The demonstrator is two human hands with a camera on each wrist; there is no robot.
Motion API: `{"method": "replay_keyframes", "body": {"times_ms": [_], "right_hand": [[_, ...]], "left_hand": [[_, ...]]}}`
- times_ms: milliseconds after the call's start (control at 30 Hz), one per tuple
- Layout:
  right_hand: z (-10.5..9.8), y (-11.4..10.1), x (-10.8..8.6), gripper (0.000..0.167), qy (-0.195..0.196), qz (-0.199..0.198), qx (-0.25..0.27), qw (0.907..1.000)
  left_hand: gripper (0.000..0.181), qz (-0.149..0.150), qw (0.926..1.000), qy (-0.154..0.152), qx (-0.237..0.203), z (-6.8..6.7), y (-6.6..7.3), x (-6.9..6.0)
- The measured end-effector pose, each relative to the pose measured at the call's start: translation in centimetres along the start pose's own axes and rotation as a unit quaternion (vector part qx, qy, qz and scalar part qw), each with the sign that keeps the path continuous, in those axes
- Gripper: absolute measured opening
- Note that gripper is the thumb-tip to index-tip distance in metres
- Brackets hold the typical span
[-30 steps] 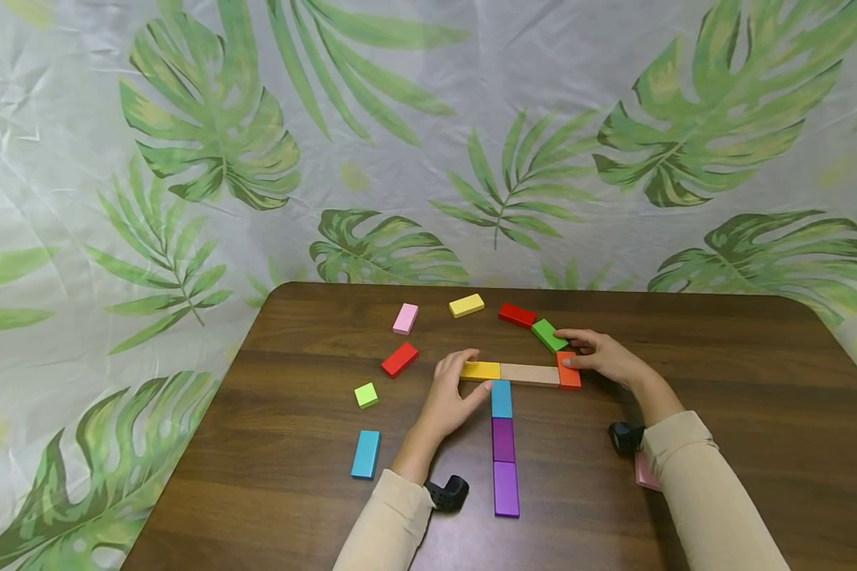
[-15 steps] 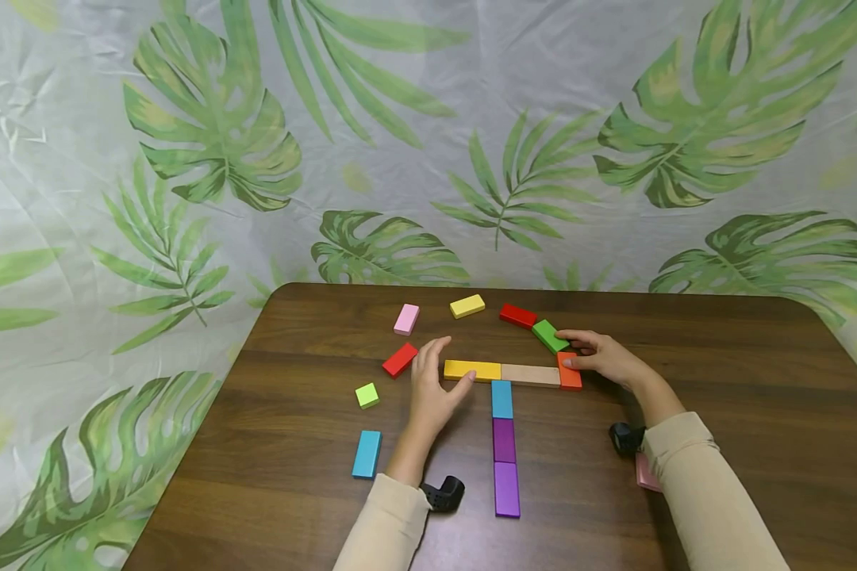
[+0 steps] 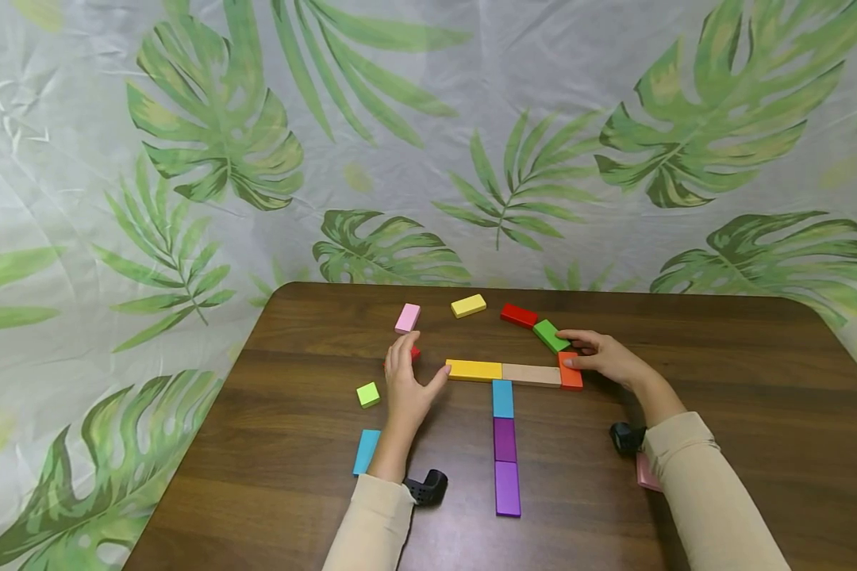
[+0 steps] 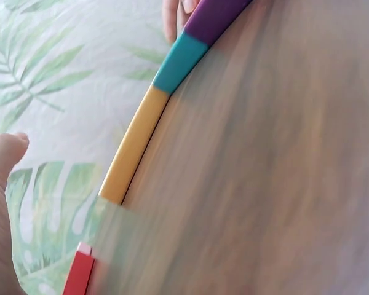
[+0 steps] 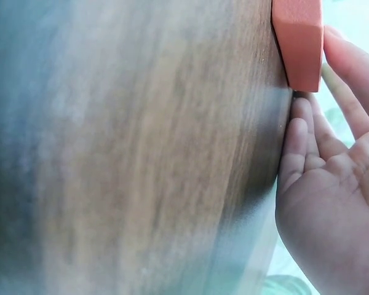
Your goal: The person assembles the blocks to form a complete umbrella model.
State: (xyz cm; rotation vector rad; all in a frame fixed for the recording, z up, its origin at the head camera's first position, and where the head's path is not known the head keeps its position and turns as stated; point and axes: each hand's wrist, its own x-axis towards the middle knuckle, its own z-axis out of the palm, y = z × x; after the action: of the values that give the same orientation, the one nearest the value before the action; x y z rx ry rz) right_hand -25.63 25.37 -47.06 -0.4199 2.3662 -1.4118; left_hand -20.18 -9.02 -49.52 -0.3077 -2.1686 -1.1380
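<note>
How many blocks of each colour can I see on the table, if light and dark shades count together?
Red blocks: 2
Green blocks: 2
Orange block: 1
Yellow blocks: 2
Plain wood block: 1
Blue blocks: 2
Purple blocks: 2
Pink blocks: 2
Total in view: 14

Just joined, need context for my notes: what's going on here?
Someone has both hands among coloured blocks on a brown table. The right hand has its thumb on the orange block and a fingertip at the green block. The left hand, thumb spread from the fingers, partly hides the nearer red block; contact is unclear. A long yellow block, bare-wood block and the orange one form a row; a blue block, dark purple block and light purple block run from it toward the person.
</note>
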Motion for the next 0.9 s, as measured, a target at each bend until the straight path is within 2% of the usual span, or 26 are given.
{"method": "replay_keyframes", "body": {"times_ms": [100, 200, 333, 400, 733, 900], "right_hand": [[0.0, 0.1, 0.0, 0.059, 0.001, 0.001, -0.002, 1.0000], [0.0, 0.1, 0.1, 0.059, 0.003, 0.001, -0.005, 1.0000], [0.0, 0.0, 0.1, 0.059, 0.003, -0.004, -0.009, 0.9999], [0.1, 0.0, 0.1, 0.059, 0.004, -0.003, -0.008, 1.0000], [0.1, -0.1, -0.1, 0.059, 0.002, 0.002, 0.001, 1.0000], [0.2, 0.0, -0.1, 0.059, 0.005, 0.004, 0.001, 1.0000]], "left_hand": [[0.067, -0.021, 0.9996, 0.005, 0.020, -0.4, -0.5, 0.1], [0.065, -0.058, 0.9977, 0.005, 0.036, -0.8, -0.7, 0.1], [0.064, -0.111, 0.9922, -0.005, 0.056, -1.2, -0.9, 0.1], [0.063, -0.127, 0.9895, -0.009, 0.068, -1.3, -0.9, 0.1], [0.054, -0.184, 0.9720, -0.044, 0.139, -1.5, -0.9, 0.1], [0.047, -0.193, 0.9649, -0.042, 0.173, -1.6, -0.9, 0.0]]}}
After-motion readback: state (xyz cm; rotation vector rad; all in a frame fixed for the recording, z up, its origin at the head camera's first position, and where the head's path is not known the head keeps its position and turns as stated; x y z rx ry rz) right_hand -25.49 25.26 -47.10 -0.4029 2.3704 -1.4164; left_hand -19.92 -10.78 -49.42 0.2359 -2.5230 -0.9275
